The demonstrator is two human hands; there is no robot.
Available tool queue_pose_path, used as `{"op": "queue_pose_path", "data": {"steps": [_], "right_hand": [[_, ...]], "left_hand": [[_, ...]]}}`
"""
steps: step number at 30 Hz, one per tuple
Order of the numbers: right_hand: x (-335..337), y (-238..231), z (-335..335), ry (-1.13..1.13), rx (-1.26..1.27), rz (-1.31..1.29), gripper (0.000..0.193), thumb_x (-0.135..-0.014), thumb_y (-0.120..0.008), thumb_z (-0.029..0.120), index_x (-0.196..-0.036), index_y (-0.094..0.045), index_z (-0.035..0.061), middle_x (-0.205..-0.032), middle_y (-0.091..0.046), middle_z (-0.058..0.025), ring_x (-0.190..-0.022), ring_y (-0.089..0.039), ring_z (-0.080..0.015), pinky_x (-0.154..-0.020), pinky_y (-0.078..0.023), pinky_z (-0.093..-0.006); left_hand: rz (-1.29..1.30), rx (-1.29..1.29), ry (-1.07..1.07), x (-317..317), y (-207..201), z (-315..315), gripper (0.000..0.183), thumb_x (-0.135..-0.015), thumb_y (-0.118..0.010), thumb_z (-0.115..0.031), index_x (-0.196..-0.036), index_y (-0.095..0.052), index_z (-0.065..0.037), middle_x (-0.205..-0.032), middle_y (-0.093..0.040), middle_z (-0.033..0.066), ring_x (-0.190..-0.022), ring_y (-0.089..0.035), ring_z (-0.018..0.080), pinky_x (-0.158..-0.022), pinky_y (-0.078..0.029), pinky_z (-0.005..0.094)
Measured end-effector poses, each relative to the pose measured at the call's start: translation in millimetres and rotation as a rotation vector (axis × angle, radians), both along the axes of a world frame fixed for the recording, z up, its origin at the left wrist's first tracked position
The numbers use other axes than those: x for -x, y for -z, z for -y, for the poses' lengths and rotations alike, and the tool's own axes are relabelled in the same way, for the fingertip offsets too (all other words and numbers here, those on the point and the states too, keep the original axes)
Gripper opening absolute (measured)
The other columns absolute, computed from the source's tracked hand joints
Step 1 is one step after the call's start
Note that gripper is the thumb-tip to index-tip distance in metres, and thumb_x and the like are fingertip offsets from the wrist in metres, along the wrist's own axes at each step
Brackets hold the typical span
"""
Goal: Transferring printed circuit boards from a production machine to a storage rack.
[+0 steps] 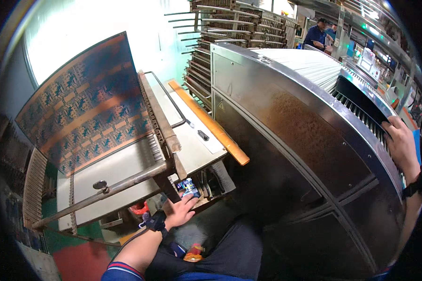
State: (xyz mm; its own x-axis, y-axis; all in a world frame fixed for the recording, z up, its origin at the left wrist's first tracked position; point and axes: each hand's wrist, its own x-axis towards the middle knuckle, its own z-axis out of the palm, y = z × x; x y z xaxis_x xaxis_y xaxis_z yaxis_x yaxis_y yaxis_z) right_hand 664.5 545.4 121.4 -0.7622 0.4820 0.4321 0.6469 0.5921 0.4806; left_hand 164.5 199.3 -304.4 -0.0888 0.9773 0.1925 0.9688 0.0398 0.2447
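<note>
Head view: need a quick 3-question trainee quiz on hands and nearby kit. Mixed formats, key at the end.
1. True or false: the left hand rests on the large steel machine.
2. Where does the copper-patterned circuit panel stand? A) flat on the floor B) tilted up in the slotted rack C) in the right hand
3. Fill in: the right hand rests on the upper edge of the ___, by its rollers.

Key
1. False: the left hand reaches to a small blue object under the rack cart, fingers spread.
2. B.
3. steel machine.
</note>
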Motion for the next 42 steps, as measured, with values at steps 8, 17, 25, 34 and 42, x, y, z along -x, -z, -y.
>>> {"op": "queue_pose_path", "data": {"steps": [8, 17, 25, 34, 42], "right_hand": [[6, -1, 8, 0.059, -0.025, 0.009, 0.026, -0.083, -0.066, 0.002, -0.109, -0.066, -0.0018, -0.115, -0.059, -0.0163, -0.108, -0.061, -0.0363, -0.091, -0.05, -0.044], [3, -6, -2, -0.112, -0.11, -0.008, 0.027, -0.081, -0.066, -0.002, -0.107, -0.067, -0.0015, -0.116, -0.063, -0.0161, -0.107, -0.062, -0.038, -0.091, -0.052, -0.0447], [16, -28, 43, -0.24, -0.102, 0.034, 0.009, -0.077, -0.062, 0.005, -0.084, -0.068, 0.0059, -0.103, -0.071, -0.0086, -0.09, -0.068, -0.0298, -0.077, -0.056, -0.0416], [46, -12, 143, -0.221, -0.208, -0.026, 0.013, -0.084, -0.072, 0.014, -0.076, -0.064, 0.0073, -0.102, -0.069, -0.0048, -0.078, -0.067, -0.0235, -0.069, -0.054, -0.0377], [31, -10, 181, -0.391, -0.029, -0.302, 0.023, -0.084, -0.074, 0.021, -0.072, -0.065, 0.0038, -0.105, -0.071, -0.0127, -0.084, -0.068, -0.0314, -0.078, -0.055, -0.0394]], "left_hand": [[0.119, 0.112, -0.248, 28, 8, -7, 0.054, -0.09, -0.068, -0.031, -0.137, -0.056, -0.006, -0.125, -0.064, 0.0225, -0.116, -0.06, 0.0403, -0.1, -0.048, 0.0479], [0.129, -0.06, -0.113, -56, -50, 68, 0.05, -0.088, -0.071, -0.033, -0.132, -0.061, -0.011, -0.136, -0.057, 0.0105, -0.131, -0.049, 0.0373, -0.111, -0.036, 0.0545], [0.128, -0.292, 0.036, -49, -154, 108, 0.051, -0.081, -0.076, -0.032, -0.124, -0.064, -0.008, -0.125, -0.063, 0.0129, -0.117, -0.058, 0.0372, -0.099, -0.045, 0.0517], [-0.389, -0.694, 0.01, -7, -299, 148, 0.05, -0.078, -0.07, -0.024, -0.122, -0.058, -0.002, -0.115, -0.061, 0.0207, -0.104, -0.06, 0.0397, -0.096, -0.043, 0.0534], [-0.324, -0.438, -0.215, -18, -312, 135, 0.058, -0.073, -0.074, -0.022, -0.124, -0.054, -0.003, -0.104, -0.062, 0.0176, -0.088, -0.058, 0.039, -0.078, -0.042, 0.0488]]}}
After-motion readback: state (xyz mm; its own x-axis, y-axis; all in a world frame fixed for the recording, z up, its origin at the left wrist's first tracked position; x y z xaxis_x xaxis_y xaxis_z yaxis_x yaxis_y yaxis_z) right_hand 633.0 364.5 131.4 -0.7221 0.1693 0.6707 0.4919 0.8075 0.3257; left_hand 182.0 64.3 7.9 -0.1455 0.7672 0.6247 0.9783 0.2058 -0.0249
